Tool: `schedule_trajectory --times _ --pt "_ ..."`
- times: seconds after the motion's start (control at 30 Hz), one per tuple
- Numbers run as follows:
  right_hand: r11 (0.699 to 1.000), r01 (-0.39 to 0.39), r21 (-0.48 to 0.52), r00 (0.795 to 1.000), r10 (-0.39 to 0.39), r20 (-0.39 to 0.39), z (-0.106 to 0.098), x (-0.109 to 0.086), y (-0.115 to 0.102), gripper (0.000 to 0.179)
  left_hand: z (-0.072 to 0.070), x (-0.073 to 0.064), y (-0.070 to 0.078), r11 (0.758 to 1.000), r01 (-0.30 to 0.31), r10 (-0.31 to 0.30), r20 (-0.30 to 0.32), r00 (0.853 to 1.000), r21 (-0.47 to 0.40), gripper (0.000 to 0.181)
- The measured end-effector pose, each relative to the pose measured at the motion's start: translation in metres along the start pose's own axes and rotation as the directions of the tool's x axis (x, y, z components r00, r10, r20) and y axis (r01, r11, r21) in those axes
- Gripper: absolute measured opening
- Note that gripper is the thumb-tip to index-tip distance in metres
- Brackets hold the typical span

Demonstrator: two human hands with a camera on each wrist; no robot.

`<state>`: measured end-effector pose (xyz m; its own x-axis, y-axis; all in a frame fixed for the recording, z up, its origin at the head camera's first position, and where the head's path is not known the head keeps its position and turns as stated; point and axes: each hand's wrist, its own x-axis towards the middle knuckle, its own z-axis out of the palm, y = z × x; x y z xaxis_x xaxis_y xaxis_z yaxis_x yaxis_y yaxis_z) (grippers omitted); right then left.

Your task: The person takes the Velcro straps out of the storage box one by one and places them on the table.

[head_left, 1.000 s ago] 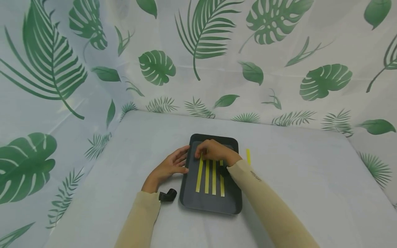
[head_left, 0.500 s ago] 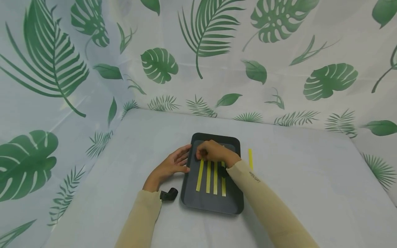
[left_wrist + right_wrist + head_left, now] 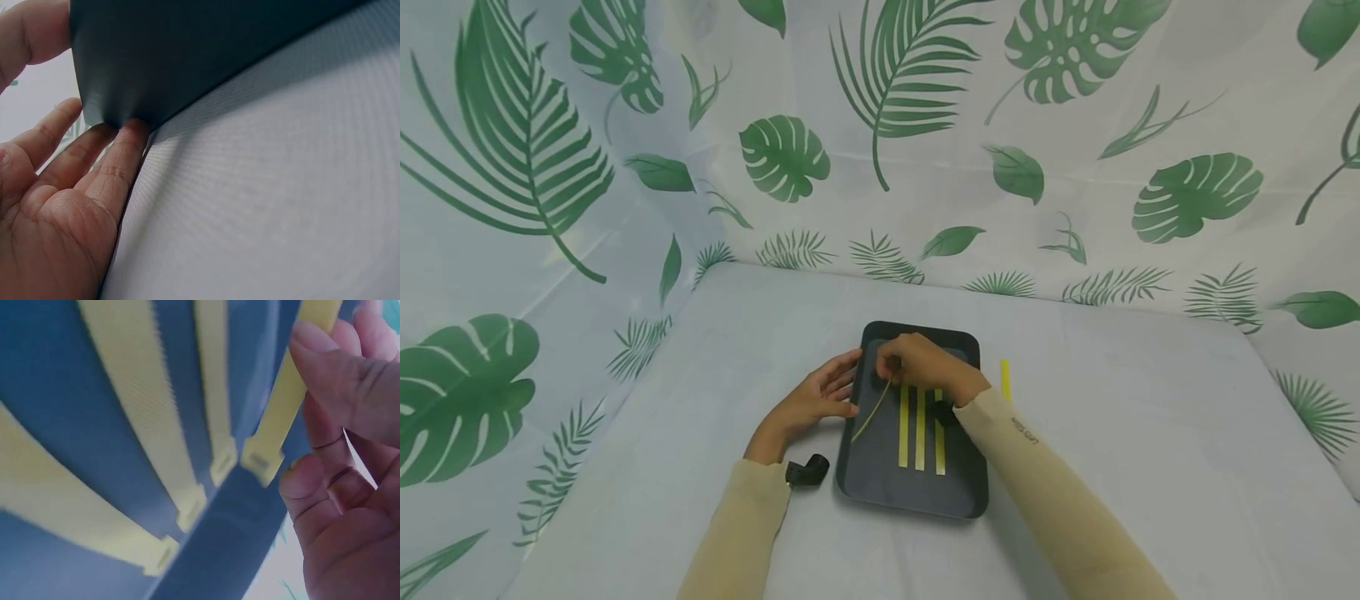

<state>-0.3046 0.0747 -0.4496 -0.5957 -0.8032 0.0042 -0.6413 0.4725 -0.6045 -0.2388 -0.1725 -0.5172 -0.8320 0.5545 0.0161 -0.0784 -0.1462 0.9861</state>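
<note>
With the tray's far end as 12 o'clock, your left hand (image 3: 808, 404) stands at 9 to 10 o'clock, its fingers loosely extended and grasping nothing. The fingertips rest against the wall of the tray (image 3: 880, 485), probably to steady it while your other hand works inside.

Your right hand (image 3: 921, 364) is over the tray towards 12 o'clock, pinching a yellow strap (image 3: 284, 406) between thumb and fingertip. The hold sits close to the slotted end, likely because that is an easy place to lift such a flat piece; the rest bows away towards 8 o'clock, its tip near the tray's wall. Three straps (image 3: 921, 429) lie side by side on the tray floor, running roughly from 12 to 6, perhaps spaced so that each can be taken singly. One outer strap (image 3: 1005, 377) lies on the table (image 3: 1120, 433) at 2 o'clock, just beside the tray.

Half a second ago the pinched strap lay in line with its neighbours as the leftmost of four; now it shows edge-on, curved, with its near end swung towards the wall. Your left hand looks unmoved.
</note>
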Motion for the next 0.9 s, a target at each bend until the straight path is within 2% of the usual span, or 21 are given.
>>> schedule_trajectory --times 0.23,0.33,0.47,0.6,0.9 --pt "0.999 0.0 0.049 0.997 0.004 -0.076 -0.013 -0.01 -0.008 0.022 -0.001 -0.001 0.001 1.0 0.013 -0.013 -0.017 1.0 0.02 0.1" --pt "0.998 0.026 0.055 0.992 -0.019 -0.127 -0.018 -0.017 -0.01 0.022 0.0 -0.001 0.001 1.0 0.018 -0.018 -0.017 1.0 0.02 0.1" --pt "0.994 0.077 0.08 0.98 -0.06 -0.191 -0.024 -0.025 -0.013 0.026 0.002 -0.001 0.002 1.0 0.022 -0.022 -0.022 1.0 0.008 0.1" --pt "0.987 0.092 0.13 0.965 -0.056 -0.255 -0.028 -0.033 -0.018 0.023 0.003 -0.001 0.002 1.0 0.025 -0.025 -0.034 0.999 0.006 0.1" --pt "0.985 0.116 0.126 0.933 -0.064 -0.355 -0.034 -0.051 -0.019 0.018 0.004 -0.001 0.002 1.0 0.022 -0.022 -0.034 0.999 0.013 0.1"
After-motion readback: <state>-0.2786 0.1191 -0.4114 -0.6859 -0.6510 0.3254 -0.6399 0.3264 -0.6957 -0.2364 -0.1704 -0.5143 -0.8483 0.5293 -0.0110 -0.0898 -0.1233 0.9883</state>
